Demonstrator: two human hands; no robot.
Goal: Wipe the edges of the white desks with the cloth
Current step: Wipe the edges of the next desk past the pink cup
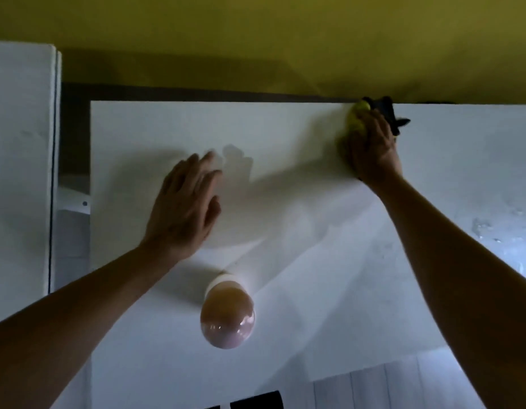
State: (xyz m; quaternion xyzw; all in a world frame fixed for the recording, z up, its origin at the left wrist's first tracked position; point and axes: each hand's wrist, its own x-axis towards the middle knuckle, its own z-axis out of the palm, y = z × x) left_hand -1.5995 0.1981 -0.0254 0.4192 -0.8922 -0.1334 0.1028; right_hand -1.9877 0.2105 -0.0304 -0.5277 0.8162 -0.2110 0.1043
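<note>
A white desk (285, 128) fills most of the view, its far edge running along a yellow wall. My right hand (374, 146) grips a yellow cloth (356, 115) and holds it against the desk's far edge at the upper right. A dark part of the cloth (388, 113) sticks out beyond my fingers. My left hand (185, 202) rests flat on the desk top left of centre, fingers straight.
A bottle of brownish liquid (228, 317) with a white cap stands on the desk near me, between my arms. A second white desk (19, 157) stands to the left across a narrow gap. The yellow wall (256, 39) lies behind.
</note>
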